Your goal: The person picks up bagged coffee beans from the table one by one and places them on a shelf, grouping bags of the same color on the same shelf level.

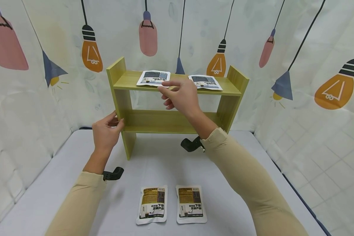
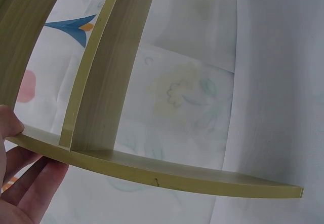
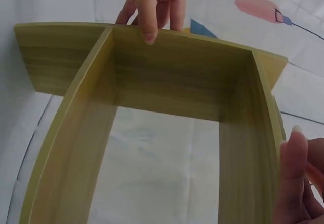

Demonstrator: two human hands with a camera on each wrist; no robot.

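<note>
A small yellow-green wooden shelf rack [image 1: 171, 121] stands on the table. My left hand [image 1: 107, 131] grips the edge of its left side panel, with the thumb on the near face and the other fingers behind, as the left wrist view shows. My right hand [image 1: 181, 95] hovers at the front edge of the upper shelf, its index finger and thumb a little apart. Its fingertips overlap the corner of a white packet with a blue label [image 1: 154, 78] lying on that shelf. A second such packet [image 1: 205, 82] lies on the shelf to the right of the hand.
Two white packets with brown and yellow labels, a left one [image 1: 151, 205] and a right one [image 1: 191, 204], lie side by side on the white tabletop [image 1: 118, 209] nearest me. A cloth backdrop [image 1: 118, 32] printed with hanging lamps surrounds the table.
</note>
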